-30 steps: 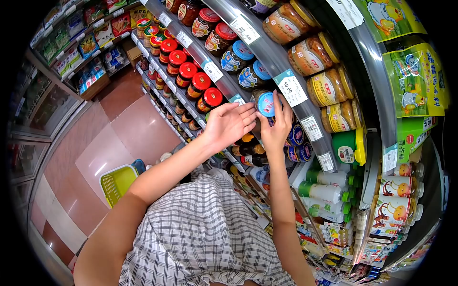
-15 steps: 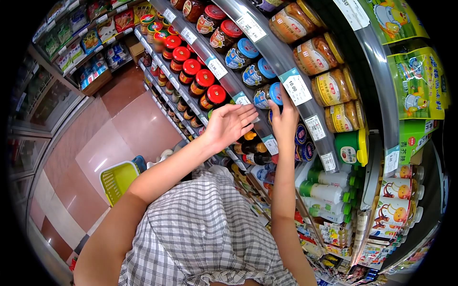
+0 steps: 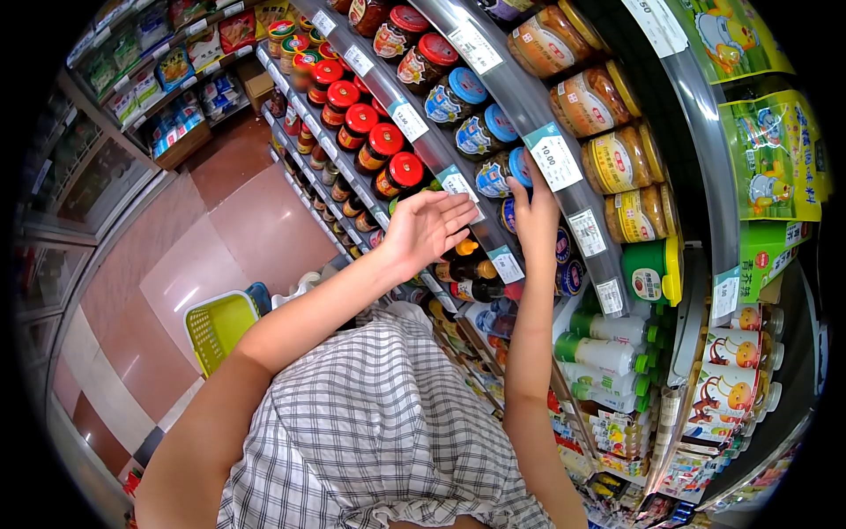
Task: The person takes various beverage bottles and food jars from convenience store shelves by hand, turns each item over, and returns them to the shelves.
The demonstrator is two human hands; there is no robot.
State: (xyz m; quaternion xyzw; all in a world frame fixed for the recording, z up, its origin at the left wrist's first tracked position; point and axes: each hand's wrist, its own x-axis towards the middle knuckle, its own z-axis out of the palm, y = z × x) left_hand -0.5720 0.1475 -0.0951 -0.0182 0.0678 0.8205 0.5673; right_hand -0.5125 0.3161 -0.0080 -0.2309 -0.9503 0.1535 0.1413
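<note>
My left hand is held palm up with its fingers stretched out, in front of the shelf edge, with nothing in it. My right hand reaches onto the shelf at a blue-lidded jar. Its thumb rests by the lid and its fingers lie along the far side, partly hidden behind the price rail. This jar stands at the near end of a row, beside another blue-lidded jar. Dark blue-lidded jars show below, partly behind my right hand.
Red-lidded jars line the shelf at left. Yellow-lidded jars stand at right, near hanging green packets. White bottles with green caps are lower right. A yellow-green basket is at the floor on the left.
The blue-lidded jar, earlier tipped with its lid toward me, now stands in the row. My right hand has moved slightly right with it. My left hand stays nearly still.
</note>
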